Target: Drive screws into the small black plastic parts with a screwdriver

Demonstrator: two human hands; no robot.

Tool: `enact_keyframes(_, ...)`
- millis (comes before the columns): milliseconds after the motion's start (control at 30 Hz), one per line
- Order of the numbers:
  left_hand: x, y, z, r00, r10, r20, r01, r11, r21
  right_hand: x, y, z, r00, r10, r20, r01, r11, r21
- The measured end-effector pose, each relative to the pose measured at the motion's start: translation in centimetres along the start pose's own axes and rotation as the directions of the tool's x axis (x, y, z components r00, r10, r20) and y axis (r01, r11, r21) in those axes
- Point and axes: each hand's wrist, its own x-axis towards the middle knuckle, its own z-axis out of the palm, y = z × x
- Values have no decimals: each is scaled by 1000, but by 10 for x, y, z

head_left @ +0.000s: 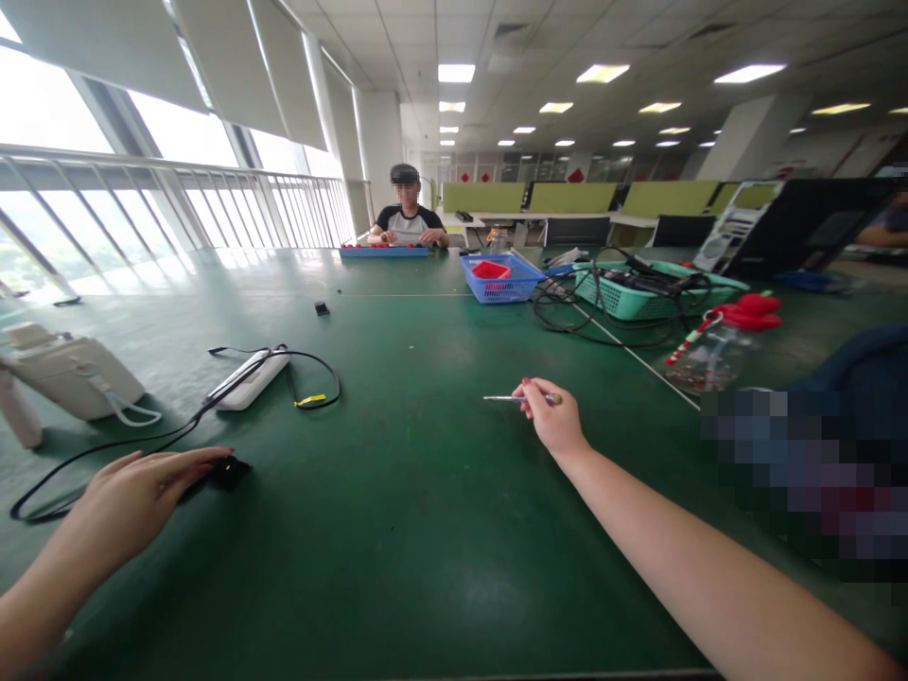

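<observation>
A screwdriver [502, 398] is held in the right hand [553, 416], pinched between thumb and fingers above the middle of the green counter [397, 549]; its thin metal shaft is pointed to the left, while most of its handle is covered by the fingers and only the rounded end is left showing. A small black object [231, 472] is gripped by the left hand [134, 497], near the left side of the counter, between the thumb and the outstretched fingers; its rear part is hidden by the hand, its exact shape is lost in darkness, and whether it is also supported by the counter cannot be told. Beyond that hand, a white box [253, 381] is crossed by a black cable [202, 412], part of which is hidden behind the wrist. A pale bottle [75, 369] is seen farther left, and a pinkish item [20, 402] beside it is cut off by the edge of view. A blue basket [500, 289] and a green basket [631, 305] are set toward the far right, the green one's contents being hard to separate among tangled cords. At the far end, a blue tray [383, 253] is partly blocked from view by its own front wall, with a seated person [408, 225] behind it.
</observation>
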Motion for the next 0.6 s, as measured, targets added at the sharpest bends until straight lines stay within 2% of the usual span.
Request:
enact_keyframes(167,1,-7,10,992,122,35,-122,992,-2,-2,0,0,1000,-7,20,7,1000,-10)
enact_keyframes(233,1,-6,11,991,127,44,-130,990,54,-2,0,-1,1000,-14,25,14,1000,-6)
enact_keyframes(367,-5,1,5,999,-1,-40,8,982,187,-2,0,-1,999,-27,28,27,1000,-9)
enact_keyframes(467,-7,-2,5,994,-94,-57,101,987,128,-2,-1,-1,999,-27,35,28,1000,-14)
enact_keyframes(600,-8,-15,16,991,-96,-93,97,995,1,-2,-1,-1,999,-26,43,27,1000,-5)
